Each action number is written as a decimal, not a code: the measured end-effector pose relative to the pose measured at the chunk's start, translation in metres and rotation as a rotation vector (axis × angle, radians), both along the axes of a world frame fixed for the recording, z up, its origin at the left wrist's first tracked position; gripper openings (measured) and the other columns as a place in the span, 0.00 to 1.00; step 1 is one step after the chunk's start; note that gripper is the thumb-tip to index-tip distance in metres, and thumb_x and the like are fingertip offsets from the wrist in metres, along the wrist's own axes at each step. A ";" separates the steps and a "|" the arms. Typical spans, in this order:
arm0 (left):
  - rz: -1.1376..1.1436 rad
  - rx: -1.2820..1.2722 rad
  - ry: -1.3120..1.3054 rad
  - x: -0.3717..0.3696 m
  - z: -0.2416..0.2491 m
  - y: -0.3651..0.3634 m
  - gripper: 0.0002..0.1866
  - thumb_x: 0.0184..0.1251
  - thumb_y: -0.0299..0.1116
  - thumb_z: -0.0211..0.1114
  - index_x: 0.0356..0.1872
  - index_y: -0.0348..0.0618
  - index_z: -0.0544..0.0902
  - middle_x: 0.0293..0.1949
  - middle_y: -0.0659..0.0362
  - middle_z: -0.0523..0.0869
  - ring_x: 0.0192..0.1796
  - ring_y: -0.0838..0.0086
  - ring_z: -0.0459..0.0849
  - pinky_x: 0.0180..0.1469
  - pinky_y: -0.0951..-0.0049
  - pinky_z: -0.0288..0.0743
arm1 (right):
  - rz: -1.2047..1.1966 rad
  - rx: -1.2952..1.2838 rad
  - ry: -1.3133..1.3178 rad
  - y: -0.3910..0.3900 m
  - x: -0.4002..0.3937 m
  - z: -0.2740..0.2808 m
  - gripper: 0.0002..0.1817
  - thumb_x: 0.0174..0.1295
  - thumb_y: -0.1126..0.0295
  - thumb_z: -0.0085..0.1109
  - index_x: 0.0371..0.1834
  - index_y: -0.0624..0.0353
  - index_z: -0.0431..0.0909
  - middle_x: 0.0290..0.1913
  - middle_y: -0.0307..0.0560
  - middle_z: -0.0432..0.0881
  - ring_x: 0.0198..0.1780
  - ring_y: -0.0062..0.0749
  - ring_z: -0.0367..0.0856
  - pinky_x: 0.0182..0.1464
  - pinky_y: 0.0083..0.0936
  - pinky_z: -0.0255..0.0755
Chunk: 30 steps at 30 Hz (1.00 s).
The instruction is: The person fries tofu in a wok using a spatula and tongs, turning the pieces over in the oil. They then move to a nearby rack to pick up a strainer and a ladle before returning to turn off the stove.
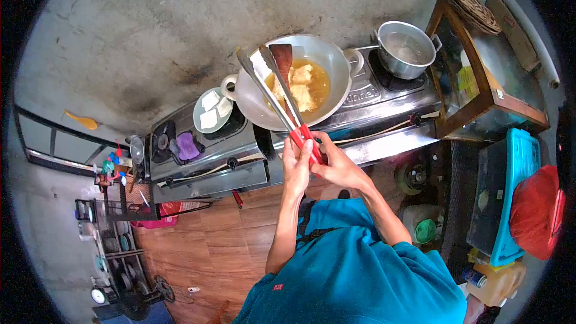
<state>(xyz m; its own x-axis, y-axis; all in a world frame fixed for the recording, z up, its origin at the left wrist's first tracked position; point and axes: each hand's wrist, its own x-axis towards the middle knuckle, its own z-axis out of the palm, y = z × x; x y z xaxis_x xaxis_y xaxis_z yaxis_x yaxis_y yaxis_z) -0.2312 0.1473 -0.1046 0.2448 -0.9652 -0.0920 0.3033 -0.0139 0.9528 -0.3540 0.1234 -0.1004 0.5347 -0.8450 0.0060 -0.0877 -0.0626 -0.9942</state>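
A pair of metal tongs [276, 99] with red handles points up over the wok. My left hand [295, 168] grips the red handles from the left, and my right hand [339, 167] closes on them from the right. The tong arms are spread apart at the tips. Behind them a dark wooden spatula [281, 59] reaches into the wok [252, 105]; its lower end is hidden by the tongs and hands. Golden pieces of food [303, 97] lie in yellowish oil inside the wok, partly covered by the tools.
Left of the wok, a plate [201, 123] of white blocks [210, 101] rests on the stove. A purple cloth [188, 146] lies farther left. At the right, a metal pot [406, 67] of liquid sits on a burner, beside a wood-framed glass cabinet [493, 99].
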 end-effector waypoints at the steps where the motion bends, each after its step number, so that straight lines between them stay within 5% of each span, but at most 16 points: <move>1: 0.000 -0.021 -0.042 0.002 -0.004 0.000 0.18 0.70 0.26 0.56 0.59 0.40 0.67 0.47 0.58 0.80 0.43 0.79 0.80 0.46 0.78 0.76 | 0.005 0.002 0.006 -0.001 0.004 0.002 0.30 0.58 0.71 0.56 0.63 0.61 0.57 0.45 0.62 0.79 0.48 0.50 0.80 0.51 0.39 0.70; 2: 0.005 -0.059 -0.079 0.004 -0.012 -0.001 0.21 0.70 0.25 0.56 0.62 0.38 0.65 0.54 0.56 0.77 0.53 0.76 0.77 0.55 0.75 0.71 | -0.006 0.014 0.071 -0.001 0.008 0.007 0.30 0.59 0.70 0.54 0.63 0.62 0.56 0.46 0.65 0.78 0.50 0.55 0.78 0.52 0.41 0.70; 5: -0.021 -0.139 -0.057 0.016 -0.013 -0.004 0.22 0.69 0.25 0.56 0.63 0.37 0.63 0.58 0.55 0.75 0.60 0.74 0.72 0.63 0.72 0.65 | -0.054 0.007 0.139 0.006 0.022 0.016 0.27 0.61 0.68 0.51 0.63 0.63 0.56 0.47 0.70 0.77 0.51 0.63 0.76 0.51 0.44 0.69; 9: -0.099 -0.020 -0.013 0.035 0.001 -0.005 0.22 0.70 0.33 0.58 0.61 0.37 0.66 0.55 0.57 0.76 0.59 0.75 0.72 0.62 0.72 0.64 | -0.224 -0.072 0.151 0.013 0.045 0.022 0.24 0.64 0.66 0.48 0.62 0.62 0.59 0.45 0.69 0.78 0.49 0.65 0.76 0.50 0.45 0.69; 11: -0.119 0.014 -0.070 0.045 0.008 -0.005 0.21 0.71 0.39 0.57 0.59 0.38 0.68 0.50 0.60 0.78 0.52 0.79 0.75 0.54 0.77 0.69 | -0.269 -0.034 0.161 0.014 0.059 0.026 0.23 0.66 0.65 0.47 0.62 0.62 0.59 0.44 0.68 0.79 0.49 0.66 0.76 0.49 0.45 0.69; 13: -0.111 0.037 -0.021 0.056 0.015 -0.008 0.18 0.74 0.46 0.51 0.53 0.44 0.73 0.27 0.70 0.75 0.17 0.91 0.62 0.14 0.86 0.52 | -0.372 -0.025 0.126 0.014 0.071 0.033 0.22 0.67 0.63 0.47 0.61 0.62 0.62 0.44 0.67 0.80 0.49 0.63 0.77 0.49 0.44 0.70; 17: -0.157 0.054 -0.099 0.097 0.022 -0.013 0.19 0.75 0.42 0.48 0.57 0.38 0.70 0.33 0.60 0.82 0.14 0.91 0.60 0.14 0.87 0.52 | -0.534 0.047 0.119 0.013 0.072 0.042 0.22 0.66 0.65 0.50 0.61 0.65 0.66 0.46 0.61 0.81 0.48 0.42 0.81 0.48 0.36 0.71; 18: -0.158 0.063 -0.093 0.110 0.023 -0.014 0.18 0.75 0.38 0.48 0.57 0.38 0.70 0.26 0.64 0.81 0.15 0.90 0.61 0.15 0.86 0.53 | -0.589 -0.032 0.071 0.014 0.069 0.048 0.23 0.66 0.65 0.52 0.62 0.64 0.66 0.30 0.36 0.72 0.29 0.18 0.66 0.30 0.19 0.63; 19: -0.159 0.062 -0.119 0.123 0.024 -0.013 0.17 0.75 0.38 0.48 0.57 0.38 0.70 0.26 0.64 0.80 0.16 0.90 0.62 0.16 0.86 0.53 | -0.650 -0.124 0.177 0.010 0.062 0.040 0.22 0.66 0.66 0.53 0.61 0.64 0.68 0.29 0.34 0.71 0.28 0.17 0.64 0.29 0.19 0.62; 21: -0.170 0.070 -0.151 0.151 0.024 -0.013 0.17 0.75 0.39 0.48 0.57 0.39 0.71 0.24 0.65 0.79 0.16 0.90 0.62 0.16 0.86 0.52 | -0.724 -0.136 0.299 0.009 0.048 0.039 0.22 0.65 0.66 0.54 0.60 0.66 0.69 0.31 0.39 0.75 0.30 0.20 0.69 0.33 0.21 0.67; 23: -0.178 0.110 -0.127 0.177 0.025 -0.011 0.17 0.75 0.39 0.49 0.57 0.41 0.71 0.22 0.66 0.77 0.16 0.90 0.61 0.17 0.85 0.52 | -0.742 -0.164 0.518 0.009 0.043 0.049 0.23 0.64 0.66 0.53 0.61 0.66 0.67 0.49 0.65 0.79 0.51 0.51 0.80 0.53 0.38 0.71; 24: -0.187 0.134 -0.123 0.190 0.027 -0.010 0.17 0.74 0.38 0.49 0.58 0.41 0.71 0.22 0.67 0.75 0.17 0.90 0.62 0.17 0.86 0.52 | -0.733 -0.248 0.592 0.009 0.043 0.049 0.23 0.63 0.67 0.54 0.60 0.66 0.68 0.47 0.67 0.79 0.48 0.58 0.79 0.50 0.41 0.72; 30: -0.213 0.117 -0.163 0.238 0.017 -0.013 0.19 0.73 0.42 0.51 0.57 0.40 0.73 0.19 0.70 0.67 0.15 0.91 0.59 0.14 0.88 0.51 | -0.503 -0.229 0.957 0.011 0.059 0.045 0.25 0.57 0.70 0.55 0.60 0.60 0.69 0.34 0.66 0.81 0.37 0.61 0.80 0.44 0.49 0.73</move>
